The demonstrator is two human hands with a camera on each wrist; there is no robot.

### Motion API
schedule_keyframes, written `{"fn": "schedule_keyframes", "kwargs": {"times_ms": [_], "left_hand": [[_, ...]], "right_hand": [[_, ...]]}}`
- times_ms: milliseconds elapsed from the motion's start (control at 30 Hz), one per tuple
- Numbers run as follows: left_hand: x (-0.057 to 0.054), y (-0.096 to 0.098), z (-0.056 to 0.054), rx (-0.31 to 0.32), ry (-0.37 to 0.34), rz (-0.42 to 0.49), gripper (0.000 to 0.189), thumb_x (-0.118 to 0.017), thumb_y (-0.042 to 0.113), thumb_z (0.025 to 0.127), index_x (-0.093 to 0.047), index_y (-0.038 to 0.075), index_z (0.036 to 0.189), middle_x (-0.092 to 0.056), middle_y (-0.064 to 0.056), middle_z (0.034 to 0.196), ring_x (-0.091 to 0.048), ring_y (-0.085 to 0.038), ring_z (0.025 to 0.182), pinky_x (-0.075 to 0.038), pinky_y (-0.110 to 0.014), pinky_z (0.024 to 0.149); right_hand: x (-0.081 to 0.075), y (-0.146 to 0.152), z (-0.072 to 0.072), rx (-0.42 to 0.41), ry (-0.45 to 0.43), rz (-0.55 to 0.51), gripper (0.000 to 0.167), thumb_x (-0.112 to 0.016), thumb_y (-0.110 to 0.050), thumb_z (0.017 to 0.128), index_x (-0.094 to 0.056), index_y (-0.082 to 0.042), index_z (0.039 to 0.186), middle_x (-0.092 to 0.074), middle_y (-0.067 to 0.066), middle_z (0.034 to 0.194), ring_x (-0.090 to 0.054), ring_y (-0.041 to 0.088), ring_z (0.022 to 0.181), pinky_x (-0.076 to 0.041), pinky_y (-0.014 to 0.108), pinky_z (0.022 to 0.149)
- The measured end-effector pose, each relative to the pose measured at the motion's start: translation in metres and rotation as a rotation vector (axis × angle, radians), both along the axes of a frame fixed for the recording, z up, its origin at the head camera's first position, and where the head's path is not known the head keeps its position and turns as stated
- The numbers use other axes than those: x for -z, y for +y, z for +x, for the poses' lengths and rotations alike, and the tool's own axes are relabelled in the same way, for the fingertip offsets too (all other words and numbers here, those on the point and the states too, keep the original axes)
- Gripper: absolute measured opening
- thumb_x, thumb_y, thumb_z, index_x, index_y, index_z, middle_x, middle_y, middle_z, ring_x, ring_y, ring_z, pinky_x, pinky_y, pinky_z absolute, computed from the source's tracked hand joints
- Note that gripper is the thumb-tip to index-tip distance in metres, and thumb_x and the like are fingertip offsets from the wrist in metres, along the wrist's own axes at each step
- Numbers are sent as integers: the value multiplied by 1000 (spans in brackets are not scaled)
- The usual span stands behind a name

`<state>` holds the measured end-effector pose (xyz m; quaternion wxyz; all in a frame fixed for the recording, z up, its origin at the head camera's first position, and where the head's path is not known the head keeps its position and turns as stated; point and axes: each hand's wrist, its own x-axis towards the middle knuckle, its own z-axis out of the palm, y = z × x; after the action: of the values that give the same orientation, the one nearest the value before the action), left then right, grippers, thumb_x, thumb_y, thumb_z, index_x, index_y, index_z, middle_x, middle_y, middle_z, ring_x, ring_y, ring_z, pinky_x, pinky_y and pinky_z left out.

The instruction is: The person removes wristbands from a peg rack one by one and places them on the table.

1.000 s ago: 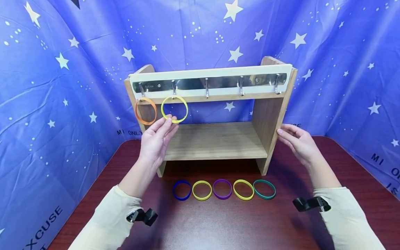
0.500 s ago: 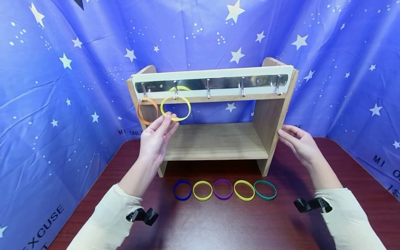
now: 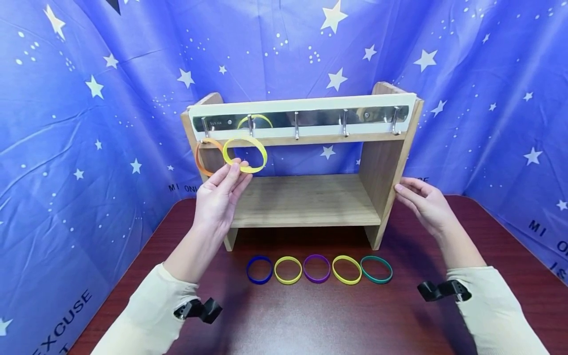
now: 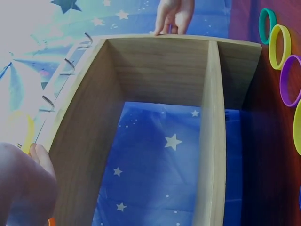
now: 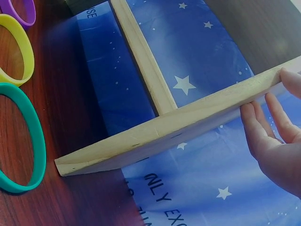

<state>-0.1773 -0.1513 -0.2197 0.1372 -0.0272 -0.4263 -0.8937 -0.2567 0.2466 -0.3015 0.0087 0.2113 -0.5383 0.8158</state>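
My left hand (image 3: 218,195) pinches a yellow wristband (image 3: 265,155) by its lower edge between thumb and fingers. The band stands upright just in front of and below the second hook (image 3: 251,127) from the left, and its reflection shows in the metal strip (image 3: 275,121). Beside it an orange wristband (image 3: 197,158) hangs from the leftmost hook, partly behind the left hand. The right hand (image 3: 426,204) rests its thumb and fingertips against the right side panel (image 5: 141,134) of the wooden shelf (image 3: 306,197), with the fingers along its outer face.
A row of wristbands lies on the dark red table (image 3: 284,320) before the shelf: blue (image 3: 259,283), yellow (image 3: 288,283), purple (image 3: 317,282), another yellow (image 3: 347,283) and green (image 5: 41,150). Three hooks to the right are bare. A starry blue curtain (image 3: 284,59) stands behind.
The left hand has drawn the yellow wristband slightly left and away from the second hook, so it overlaps the orange band more. The right hand has stayed at the side panel.
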Motion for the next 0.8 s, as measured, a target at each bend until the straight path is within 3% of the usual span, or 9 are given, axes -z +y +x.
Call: {"fn": "schedule_keyframes", "kwargs": {"times_ms": [267,800], "left_hand": [[8,-3,6,9,-19,-42,20,-55,2,94,-73,10,89,-75,-1,83,-72,-9,81,-61,-25,85],[37,-8,13,8,-126,-107,25,-55,1,95,-73,14,84,-75,2,81,-71,-7,81,-60,-26,88]], "right_hand": [[0,0,-1,7,-3,4,26,-53,8,92,-69,-11,99,-68,-2,92,-67,5,88,-58,15,80],[2,2,-1,13,1,13,27,-52,8,92,-68,-12,100,-69,-3,93,-67,5,88,-58,15,81]]}}
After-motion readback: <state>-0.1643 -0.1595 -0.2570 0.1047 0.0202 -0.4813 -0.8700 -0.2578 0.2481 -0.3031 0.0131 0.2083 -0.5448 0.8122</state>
